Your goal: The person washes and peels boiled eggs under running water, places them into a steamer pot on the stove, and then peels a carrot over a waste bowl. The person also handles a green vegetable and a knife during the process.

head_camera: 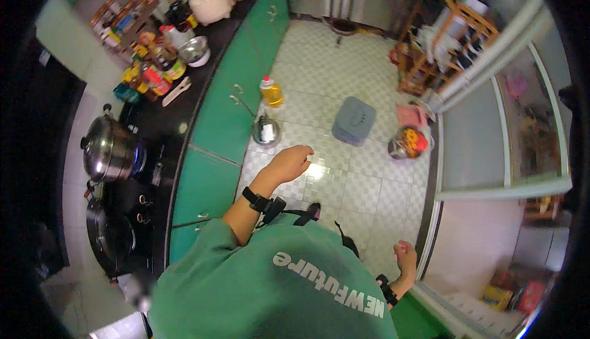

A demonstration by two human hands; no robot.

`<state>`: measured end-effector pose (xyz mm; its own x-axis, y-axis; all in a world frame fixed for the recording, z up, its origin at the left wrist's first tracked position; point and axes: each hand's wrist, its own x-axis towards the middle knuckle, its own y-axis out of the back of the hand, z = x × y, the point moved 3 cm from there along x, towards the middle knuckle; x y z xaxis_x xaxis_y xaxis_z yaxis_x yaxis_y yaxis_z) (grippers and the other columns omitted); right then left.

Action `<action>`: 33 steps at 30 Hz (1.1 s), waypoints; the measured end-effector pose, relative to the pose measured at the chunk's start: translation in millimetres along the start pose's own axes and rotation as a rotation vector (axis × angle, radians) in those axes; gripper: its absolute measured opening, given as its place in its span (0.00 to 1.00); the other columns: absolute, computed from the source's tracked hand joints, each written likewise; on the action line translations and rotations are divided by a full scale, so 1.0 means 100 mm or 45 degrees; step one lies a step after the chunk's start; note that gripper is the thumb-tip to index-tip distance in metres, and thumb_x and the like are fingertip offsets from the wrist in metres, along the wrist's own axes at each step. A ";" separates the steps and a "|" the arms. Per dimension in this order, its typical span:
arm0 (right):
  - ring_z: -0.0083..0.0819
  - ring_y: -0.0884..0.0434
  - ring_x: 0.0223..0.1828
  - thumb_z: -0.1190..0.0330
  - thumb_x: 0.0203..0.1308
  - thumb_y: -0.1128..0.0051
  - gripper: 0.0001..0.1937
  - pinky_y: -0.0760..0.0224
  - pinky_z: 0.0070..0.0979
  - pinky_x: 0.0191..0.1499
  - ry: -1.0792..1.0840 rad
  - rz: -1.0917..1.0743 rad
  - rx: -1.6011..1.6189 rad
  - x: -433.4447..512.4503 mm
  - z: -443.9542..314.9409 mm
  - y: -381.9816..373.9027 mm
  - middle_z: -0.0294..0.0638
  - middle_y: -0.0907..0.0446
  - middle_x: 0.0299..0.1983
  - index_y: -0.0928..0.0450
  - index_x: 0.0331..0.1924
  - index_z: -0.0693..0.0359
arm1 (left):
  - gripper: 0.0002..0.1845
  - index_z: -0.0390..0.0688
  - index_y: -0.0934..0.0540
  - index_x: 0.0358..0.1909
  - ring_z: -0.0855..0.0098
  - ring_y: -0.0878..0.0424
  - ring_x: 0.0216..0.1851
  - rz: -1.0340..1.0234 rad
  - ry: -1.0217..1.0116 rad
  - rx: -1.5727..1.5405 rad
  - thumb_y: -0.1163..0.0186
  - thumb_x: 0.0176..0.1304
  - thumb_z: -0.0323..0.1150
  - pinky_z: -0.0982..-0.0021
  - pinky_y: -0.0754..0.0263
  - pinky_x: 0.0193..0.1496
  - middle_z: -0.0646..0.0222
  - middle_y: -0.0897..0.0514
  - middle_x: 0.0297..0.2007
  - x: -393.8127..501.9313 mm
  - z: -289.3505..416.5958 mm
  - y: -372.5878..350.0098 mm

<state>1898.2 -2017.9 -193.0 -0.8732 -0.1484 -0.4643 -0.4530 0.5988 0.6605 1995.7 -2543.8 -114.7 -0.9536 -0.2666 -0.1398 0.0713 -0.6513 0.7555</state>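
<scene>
Loosely curled and seemingly holding nothing, my left hand (292, 163) hangs over the tiled floor (364, 191), near a shiny metal kettle (266, 131) that stands against the green cabinets. My right hand (405, 257) is low at the right, near the door frame, with its fingers curled; whether they close fully is not clear. Both wrists wear black straps. On the floor ahead stand a bottle of yellow oil (272, 93), a blue-grey lidded plastic bin (354, 121) and a container with orange and red contents (408, 142).
At left, a steel pot (108, 149) sits over a lit blue flame on the black counter (203, 69), with a lidded wok (110, 237) nearby. Sauce bottles crowd the counter. A wooden rack (474, 21) stands at the upper right, beside a glazed door (477, 136).
</scene>
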 end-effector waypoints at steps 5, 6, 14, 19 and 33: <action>0.34 0.17 0.35 0.62 0.58 0.35 0.21 0.25 0.30 0.42 0.205 -0.072 -0.295 1.10 -1.46 -0.16 0.47 0.16 0.35 0.19 0.52 0.65 | 0.17 0.37 0.21 0.53 0.53 0.17 0.45 0.265 0.152 -0.113 0.41 0.63 0.32 0.57 0.23 0.49 0.52 0.16 0.44 0.18 -0.55 0.62; 0.39 0.17 0.38 0.61 0.58 0.34 0.21 0.24 0.32 0.44 0.222 -0.091 -0.340 1.31 -1.73 -0.17 0.50 0.15 0.37 0.19 0.52 0.65 | 0.17 0.36 0.21 0.53 0.53 0.17 0.45 0.331 0.149 -0.144 0.41 0.63 0.32 0.57 0.23 0.49 0.52 0.16 0.44 0.24 -0.63 0.72; 0.46 0.14 0.45 0.60 0.57 0.35 0.22 0.22 0.36 0.49 0.509 -0.229 -0.322 3.23 -3.79 -0.78 0.55 0.14 0.42 0.18 0.52 0.65 | 0.16 0.36 0.19 0.51 0.54 0.17 0.41 0.480 0.391 -0.163 0.37 0.62 0.30 0.60 0.23 0.46 0.54 0.16 0.39 1.17 -1.40 1.38; 0.51 0.15 0.45 0.61 0.59 0.37 0.22 0.22 0.39 0.50 0.686 -0.388 -0.582 4.21 -5.19 -1.32 0.57 0.15 0.43 0.19 0.53 0.68 | 0.15 0.36 0.19 0.51 0.59 0.17 0.41 0.491 0.643 -0.246 0.37 0.63 0.29 0.63 0.23 0.45 0.56 0.15 0.38 2.05 -1.77 1.97; 0.49 0.15 0.46 0.59 0.60 0.37 0.22 0.23 0.39 0.50 0.513 -0.471 -0.307 6.17 -7.31 -1.24 0.57 0.15 0.43 0.20 0.53 0.66 | 0.13 0.35 0.20 0.50 0.69 0.18 0.32 0.571 0.565 -0.371 0.39 0.66 0.26 0.68 0.23 0.38 0.62 0.17 0.33 4.91 -2.97 3.19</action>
<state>1283.8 -2759.5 -130.2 -0.6280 -0.6278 -0.4598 -0.7268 0.2621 0.6349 1637.3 -3093.4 -132.9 -0.6087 -0.7791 -0.1496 0.5650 -0.5581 0.6077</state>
